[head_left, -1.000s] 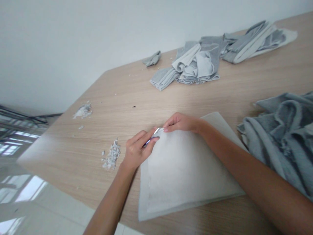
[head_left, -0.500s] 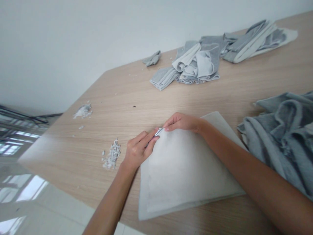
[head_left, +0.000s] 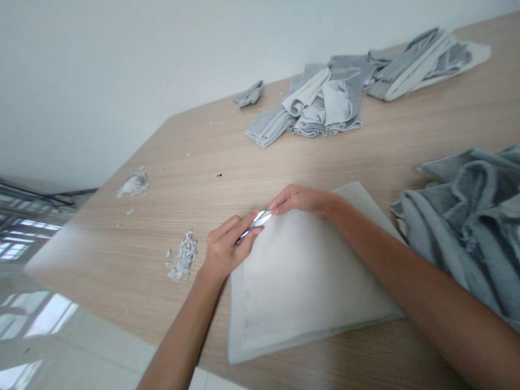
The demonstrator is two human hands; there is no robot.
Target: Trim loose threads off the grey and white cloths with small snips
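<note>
My left hand (head_left: 229, 242) is closed around a pair of small, shiny metal thread snips (head_left: 261, 218), whose blades point at the cloth's far left corner. Most of the handle is hidden by the fingers. At that same corner, my right hand (head_left: 298, 199) pinches the edge of a white, square-cornered cloth (head_left: 317, 276) between thumb and fingertips. The cloth lies flat on the table in more than one layer, with a seam along its left side. My right forearm crosses over its right part.
On the wooden table (head_left: 170, 146), a heap of grey cloth (head_left: 463, 216) lies at the right. Folded grey and white cloths (head_left: 325, 105) are along the wall, with a small grey piece (head_left: 249, 95) beside them. Two piles of white scraps (head_left: 183, 257) sit at the left.
More of the snips' bright blades shows between my hands, as the left hand has drawn slightly back to the left. My right hand keeps its pinch on the cloth's corner.
</note>
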